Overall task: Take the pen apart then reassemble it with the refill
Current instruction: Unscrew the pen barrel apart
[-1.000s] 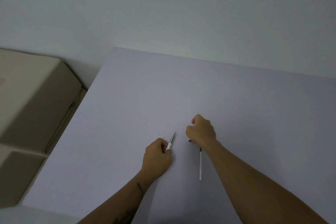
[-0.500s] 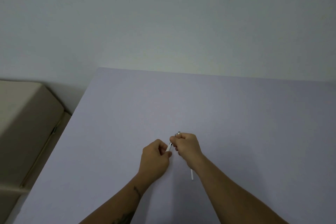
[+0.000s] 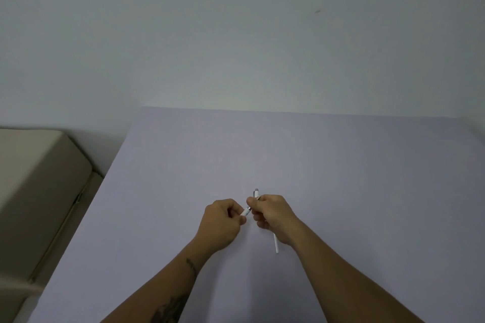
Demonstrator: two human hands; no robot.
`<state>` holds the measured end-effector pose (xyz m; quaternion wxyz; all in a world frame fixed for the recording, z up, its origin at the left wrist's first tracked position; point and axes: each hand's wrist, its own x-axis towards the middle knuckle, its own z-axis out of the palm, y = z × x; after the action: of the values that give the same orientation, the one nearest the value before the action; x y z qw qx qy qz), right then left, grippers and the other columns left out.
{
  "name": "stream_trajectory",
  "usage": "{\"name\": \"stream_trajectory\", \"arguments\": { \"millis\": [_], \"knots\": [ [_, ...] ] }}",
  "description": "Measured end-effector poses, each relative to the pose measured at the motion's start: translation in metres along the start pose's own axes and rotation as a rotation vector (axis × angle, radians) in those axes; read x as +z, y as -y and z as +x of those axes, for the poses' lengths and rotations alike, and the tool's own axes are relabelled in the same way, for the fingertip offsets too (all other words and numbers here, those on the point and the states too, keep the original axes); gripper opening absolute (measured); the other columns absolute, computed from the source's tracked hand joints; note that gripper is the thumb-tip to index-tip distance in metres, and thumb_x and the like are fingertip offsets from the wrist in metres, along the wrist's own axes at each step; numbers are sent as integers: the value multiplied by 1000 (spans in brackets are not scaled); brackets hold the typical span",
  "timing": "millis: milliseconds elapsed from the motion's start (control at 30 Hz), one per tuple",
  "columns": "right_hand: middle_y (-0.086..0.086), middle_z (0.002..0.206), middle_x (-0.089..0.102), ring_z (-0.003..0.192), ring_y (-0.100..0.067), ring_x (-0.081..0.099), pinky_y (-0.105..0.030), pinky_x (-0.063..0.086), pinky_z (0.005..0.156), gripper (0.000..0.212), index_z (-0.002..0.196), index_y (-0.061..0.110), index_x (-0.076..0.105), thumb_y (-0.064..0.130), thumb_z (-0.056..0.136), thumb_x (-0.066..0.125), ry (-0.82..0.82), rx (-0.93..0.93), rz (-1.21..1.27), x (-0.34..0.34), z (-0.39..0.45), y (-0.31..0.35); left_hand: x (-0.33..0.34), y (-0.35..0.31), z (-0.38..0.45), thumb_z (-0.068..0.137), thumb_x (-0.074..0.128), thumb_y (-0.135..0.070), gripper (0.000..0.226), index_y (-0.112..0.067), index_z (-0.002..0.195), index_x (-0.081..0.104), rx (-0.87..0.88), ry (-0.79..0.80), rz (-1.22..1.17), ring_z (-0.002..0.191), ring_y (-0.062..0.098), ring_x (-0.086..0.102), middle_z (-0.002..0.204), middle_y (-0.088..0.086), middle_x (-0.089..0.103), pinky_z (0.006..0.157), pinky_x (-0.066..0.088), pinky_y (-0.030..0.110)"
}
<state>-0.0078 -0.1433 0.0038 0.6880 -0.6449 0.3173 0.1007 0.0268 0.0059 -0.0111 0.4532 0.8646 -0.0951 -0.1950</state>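
1. While your left hand [image 3: 221,223] is curled shut around the lower half of the slim white plastic pen barrel [image 3: 246,211], its silvery open end pokes out past your thumb toward the other hand, so the joint sits in the gap where you can work it.
2. Your right hand [image 3: 273,214] is closed on the upper white pen section [image 3: 256,193], whose grey clicker end rises just above your knuckles; holding the two halves this close and nearly in line looks meant for a twist or a push at the joint.
3. Whether the halves are touching or just apart you cannot tell from here, since your fingertips hide the seam.
4. Below your right palm, the thin white refill tube [image 3: 276,243] lies on the pale lilac tabletop [image 3: 341,178], partly covered by your wrist. It seems to be outside the barrel, so the pen is apart and the refill is not yet loaded.
5. Nothing else lies near your grip; the table around both hands is bare.
6. Well off to the left of your left hand, a beige cushioned seat [image 3: 39,178] stands beside the table edge and does not interfere.
7. Your own right forearm is the only obstacle, shading the refill you may need to reach.
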Motion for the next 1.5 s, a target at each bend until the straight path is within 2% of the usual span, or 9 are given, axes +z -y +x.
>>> {"name": "stream_trajectory", "arguments": {
  "millis": [167,333,567,733,900,1067,1167,1300,1500],
  "knots": [
    [-1,58,67,56,-14,59,-25,53,60,16,72,6,73,1,85,66,-71,-142,-83,-5,-1,3,-2,-8,-1,81,75,-10,11,-18,74,71,5,-2,-40,50,7,48,60,-4,59,48,40,15],
    [-16,81,76,72,-17,70,-25,59,67,16,90,8,76,-5,82,72,-20,-144,1,-15,-3,6,-4,-12,-3,82,75,-11,4,-14,80,74,7,-4,-44,52,8,49,63,-2,60,50,40,17],
    [-5,67,65,53,-12,54,-22,47,53,28,84,2,72,28,90,68,-19,-64,-247,-18,-8,17,-7,-8,-2,79,77,-12,8,-18,75,73,8,-10,-13,51,6,49,62,-4,60,50,41,17],
    [-5,67,68,58,-13,62,-24,54,58,10,78,5,74,5,86,68,-38,-153,-338,-14,-4,16,-9,-5,-1,79,77,-13,7,-18,76,73,13,-5,23,53,8,51,64,-3,62,52,43,19],
    [-10,84,76,73,-20,69,-34,59,73,26,72,16,76,-8,75,68,-67,-255,-396,-11,-3,13,-13,-4,1,80,75,-11,13,-22,73,72,4,7,43,53,8,51,62,-5,62,51,43,20],
    [-8,86,74,75,-19,71,-31,60,71,18,97,16,71,11,80,73,-27,-216,-360,-11,0,11,-16,-1,3,81,73,-8,21,-25,70,70,8,15,60,54,11,55,64,-4,65,53,49,23],
    [-5,70,70,59,-14,64,-27,55,62,24,82,3,74,27,86,71,-38,-169,-406,-9,1,10,-17,-1,4,80,72,-8,24,-27,68,68,16,21,68,54,11,56,64,-4,66,57,53,27],
    [-5,67,70,56,-11,65,-23,55,58,11,78,8,76,10,86,69,-60,-207,-413,-6,3,8,-16,0,4,80,74,-8,23,-27,68,68,1,23,64,55,12,56,65,-3,66,58,53,29],
    [-10,87,73,81,-22,69,-32,62,77,25,90,14,75,-8,80,68,12,-195,-277,-9,4,7,-14,0,5,80,75,-11,19,-26,69,69,-1,17,56,58,11,56,67,-4,66,55,48,23]
  ]
}}
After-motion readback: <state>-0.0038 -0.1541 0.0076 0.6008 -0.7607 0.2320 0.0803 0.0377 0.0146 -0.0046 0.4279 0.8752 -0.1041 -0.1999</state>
